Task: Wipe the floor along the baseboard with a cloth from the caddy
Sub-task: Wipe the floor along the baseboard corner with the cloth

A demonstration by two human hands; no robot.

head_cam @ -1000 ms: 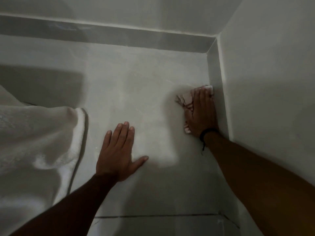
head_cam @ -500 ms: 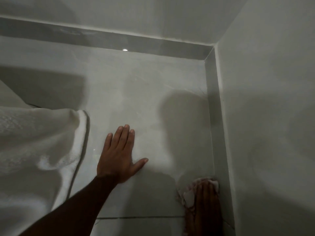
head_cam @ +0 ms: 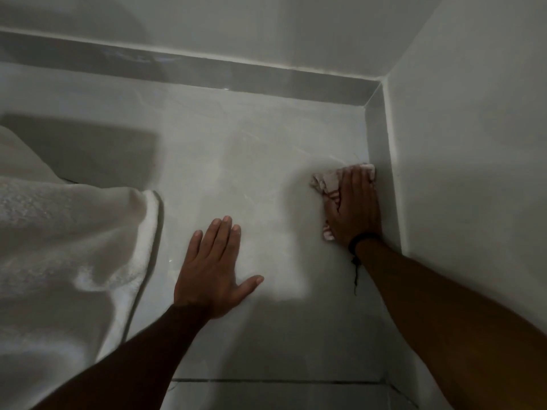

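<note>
At nine o'clock a white towel (head_cam: 68, 247) lies bunched on the grey tiled floor (head_cam: 236, 161), and just right of it our left hand (head_cam: 214, 267) rests flat and spread, holding nothing, bracing us. At three o'clock our right hand (head_cam: 353, 208) presses the pinkish patterned cloth (head_cam: 328, 182) palm-down against the floor, touching the baseboard (head_cam: 381, 161). We judge the wiping stroke under way; next we slide the cloth along the baseboard toward the one o'clock corner, keeping pressure.

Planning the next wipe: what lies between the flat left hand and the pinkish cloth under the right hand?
Only bare grey tiled floor between the left hand and the pinkish cloth, per the head view.
</note>
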